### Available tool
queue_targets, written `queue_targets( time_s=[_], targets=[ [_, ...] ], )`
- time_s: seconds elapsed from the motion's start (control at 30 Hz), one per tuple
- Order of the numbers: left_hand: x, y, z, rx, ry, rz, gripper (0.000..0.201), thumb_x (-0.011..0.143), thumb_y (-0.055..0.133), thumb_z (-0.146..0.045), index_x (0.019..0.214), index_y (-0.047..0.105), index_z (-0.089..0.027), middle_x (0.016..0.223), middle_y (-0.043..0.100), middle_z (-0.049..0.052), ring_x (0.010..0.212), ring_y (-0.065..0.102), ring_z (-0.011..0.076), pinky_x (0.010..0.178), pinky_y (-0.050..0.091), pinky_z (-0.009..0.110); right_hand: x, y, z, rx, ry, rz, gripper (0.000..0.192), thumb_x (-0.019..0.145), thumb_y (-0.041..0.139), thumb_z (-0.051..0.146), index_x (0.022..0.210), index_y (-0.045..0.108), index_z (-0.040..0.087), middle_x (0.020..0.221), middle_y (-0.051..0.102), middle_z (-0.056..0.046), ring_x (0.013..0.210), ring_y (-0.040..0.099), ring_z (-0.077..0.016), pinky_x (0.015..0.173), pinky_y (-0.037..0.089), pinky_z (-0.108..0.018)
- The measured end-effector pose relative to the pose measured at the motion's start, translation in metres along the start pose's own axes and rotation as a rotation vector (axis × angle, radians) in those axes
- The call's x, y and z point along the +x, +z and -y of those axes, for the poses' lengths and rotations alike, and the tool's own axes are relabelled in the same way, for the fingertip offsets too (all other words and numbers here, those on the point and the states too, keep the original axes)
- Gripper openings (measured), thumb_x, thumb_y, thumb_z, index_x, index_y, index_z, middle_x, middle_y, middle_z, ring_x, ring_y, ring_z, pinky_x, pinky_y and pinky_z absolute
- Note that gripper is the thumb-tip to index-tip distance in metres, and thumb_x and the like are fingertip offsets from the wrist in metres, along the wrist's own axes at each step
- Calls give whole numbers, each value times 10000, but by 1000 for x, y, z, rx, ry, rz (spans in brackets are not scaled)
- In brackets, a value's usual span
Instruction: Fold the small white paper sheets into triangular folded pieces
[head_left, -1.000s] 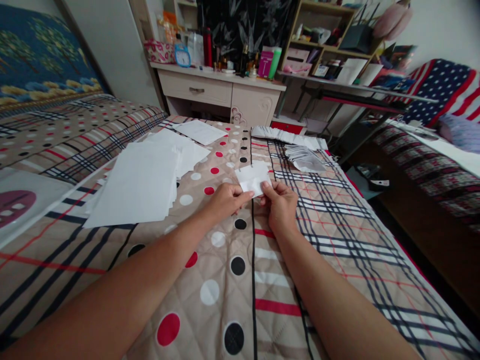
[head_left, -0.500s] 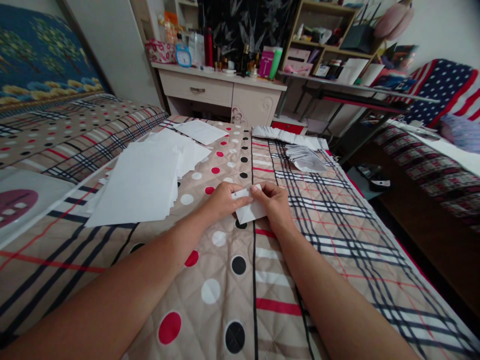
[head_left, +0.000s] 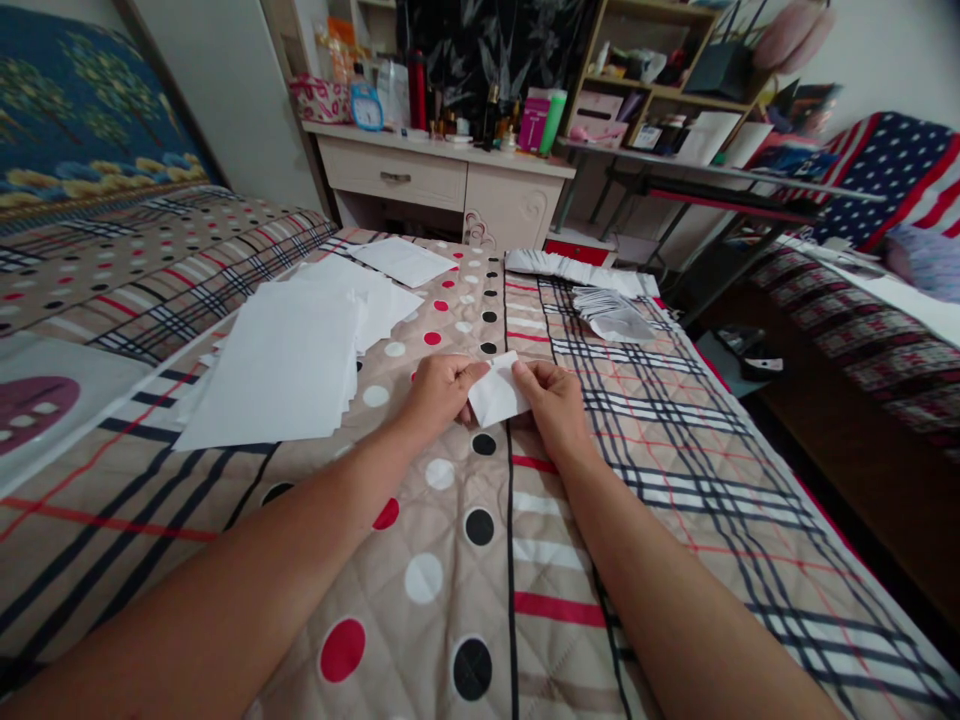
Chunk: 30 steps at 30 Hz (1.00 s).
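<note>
Quilted bedspread (head_left: 480,560) fills the view; over its middle the left hand (head_left: 439,392) and right hand (head_left: 551,400) each pinch a side of a small white paper (head_left: 496,397), with a paper stack (head_left: 281,365) lying left

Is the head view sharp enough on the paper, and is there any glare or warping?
Head view: small white paper between left hand and right hand is sharp; light soft, no glare; wide-angle warping bends the shelf and edges; forearms look stretched.
</note>
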<state>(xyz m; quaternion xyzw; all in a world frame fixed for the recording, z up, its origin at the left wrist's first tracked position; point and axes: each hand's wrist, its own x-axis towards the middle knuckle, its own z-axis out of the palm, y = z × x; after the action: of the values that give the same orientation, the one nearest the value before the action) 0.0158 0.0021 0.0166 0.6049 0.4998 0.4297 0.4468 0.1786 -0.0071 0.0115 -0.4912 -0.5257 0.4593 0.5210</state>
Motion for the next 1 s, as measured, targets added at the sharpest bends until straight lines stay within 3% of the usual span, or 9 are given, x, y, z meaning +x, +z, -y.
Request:
queue_targets(
  time_s=[0.07,0.13,0.27,0.37,0.47,0.53,0.63,0.77,1.0],
  targets=[
    [3,-3,3,2,1,-102,377,928,512,-380,667,574,-114,453,516,7,355,487,120,330,332,155,0,-1,1,-13,9,42,395,730,696,469,861,642,101,597,543,-15,476,431,-95,448,312,-200],
    [5,-4,6,-1,0,-119,356,941,493,-360,697,581,-116,460,520,3,361,498,124,332,345,156,0,-2,2,-65,-4,24,348,736,678,437,811,635,101,545,521,-10,450,422,-97,442,295,-204],
    [6,-2,8,-8,-6,-59,315,957,479,-360,802,605,-116,481,531,-6,362,507,130,326,352,156,2,-6,2,-271,-76,-91,293,804,597,388,708,630,112,532,523,-20,445,418,-102,453,279,-225],
    [6,-2,9,-46,-18,9,286,969,462,-328,1005,640,-107,565,581,4,394,537,126,338,371,148,3,-10,1,-428,-104,-123,319,843,586,366,631,593,128,532,511,-18,485,409,-101,490,270,-235],
    [9,-4,10,-72,-22,28,318,949,458,-219,1218,598,-124,689,630,25,470,592,122,376,408,135,3,-11,-2,-531,-132,-152,300,849,623,399,700,640,139,602,555,-22,546,445,-118,533,298,-245],
    [11,-5,12,-59,2,23,363,920,468,-183,1265,575,-146,740,639,32,497,602,120,392,429,137,3,-11,-4,-536,-198,-172,236,816,674,388,863,699,159,775,635,-33,644,512,-138,601,366,-254],
    [10,-6,12,-50,50,35,380,896,478,-191,1262,573,-160,787,633,37,514,590,111,408,454,147,3,-11,-7,-485,-321,-181,284,756,725,318,1004,708,181,1002,646,-48,792,564,-158,727,436,-279],
    [8,-7,8,-53,48,54,415,877,444,-168,1274,564,-149,784,618,39,535,580,105,435,482,153,5,-11,-9,-450,-365,-183,286,694,746,235,971,713,174,986,623,-47,836,560,-162,780,449,-295],
    [7,-8,2,-118,7,121,465,835,495,-126,1297,555,-130,759,626,35,547,579,104,461,498,155,7,-10,-9,-311,-205,-155,358,625,784,234,961,687,155,956,654,-35,838,577,-175,784,460,-306]
  ],
)
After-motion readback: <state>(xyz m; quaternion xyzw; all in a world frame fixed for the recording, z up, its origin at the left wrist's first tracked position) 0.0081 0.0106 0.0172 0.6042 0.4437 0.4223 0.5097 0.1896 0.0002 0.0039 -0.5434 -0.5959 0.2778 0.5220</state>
